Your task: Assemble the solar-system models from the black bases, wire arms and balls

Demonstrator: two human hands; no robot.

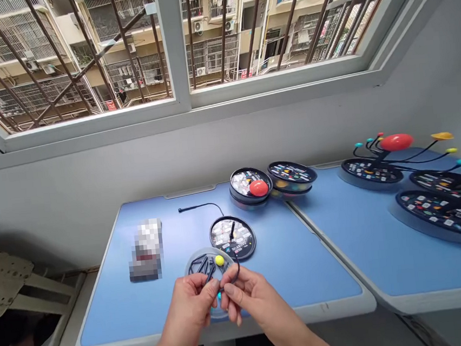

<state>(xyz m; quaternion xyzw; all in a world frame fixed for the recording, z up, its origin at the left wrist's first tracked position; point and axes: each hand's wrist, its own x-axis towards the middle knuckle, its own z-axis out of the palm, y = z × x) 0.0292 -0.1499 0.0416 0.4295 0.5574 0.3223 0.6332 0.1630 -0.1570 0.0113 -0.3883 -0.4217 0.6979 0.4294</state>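
My left hand (192,303) and my right hand (248,293) meet above the near edge of the blue table (117,309). Both pinch a thin curved black rod (234,276) with a small teal ball (218,295) at the fingers. Just beyond them lies a clear round tray (192,261) with several black rods and a yellow ball (220,260). Behind it sits a black round base (233,238) with an upright black post. A loose black rod (201,206) lies farther back.
Two round black containers (252,186) (291,176), one with a red ball, stand at the table's back. A blurred box (147,250) lies left. On the right table (385,250) stand assembled planet models (395,149). A chair (4,282) is at far left.
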